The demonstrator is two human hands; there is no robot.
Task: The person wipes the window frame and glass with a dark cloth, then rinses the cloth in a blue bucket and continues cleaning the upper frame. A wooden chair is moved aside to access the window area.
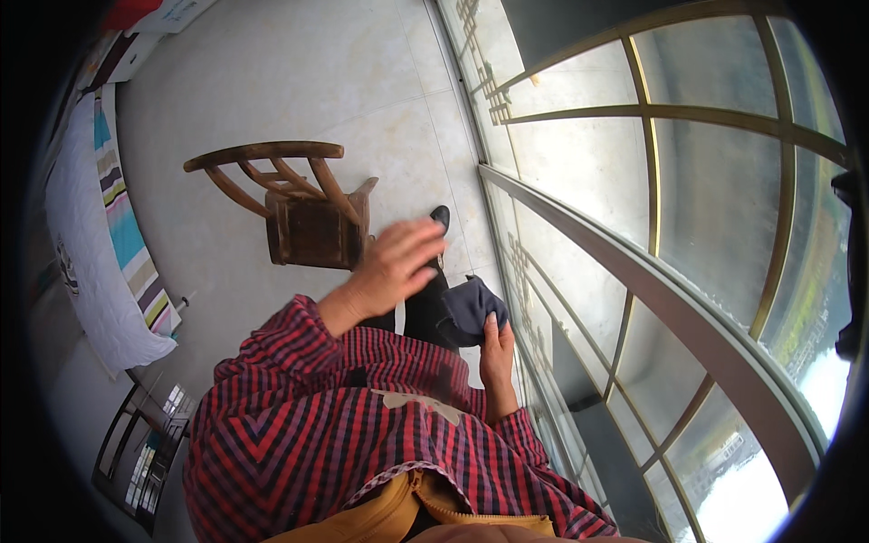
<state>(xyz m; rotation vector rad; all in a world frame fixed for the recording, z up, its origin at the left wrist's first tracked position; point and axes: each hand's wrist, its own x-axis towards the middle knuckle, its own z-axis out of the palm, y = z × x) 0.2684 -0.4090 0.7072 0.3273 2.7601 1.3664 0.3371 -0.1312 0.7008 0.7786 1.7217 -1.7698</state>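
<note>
My right hand (497,349) holds a dark grey-blue piece of cloth (472,309), pinched at its lower corner between thumb and fingers. The cloth is folded and hangs over my dark trouser leg. Stretched out ahead of my body, my left hand (397,268) is a little blurred and holds nothing; its fingers are spread and apart from the cloth. Beyond that hand stands a brown wooden chair (316,227) with a curved backrest. Below, a black shoe (440,217) rests on the floor. Striped red and black sleeves cover both forearms.
A glazed sliding door (652,251) with gold-coloured bars runs along my right. To the left is a bed (102,258) with white bedding and a striped edge. Pale tiles cover the floor (271,88). A dark-framed television or mirror (139,441) stands at lower left.
</note>
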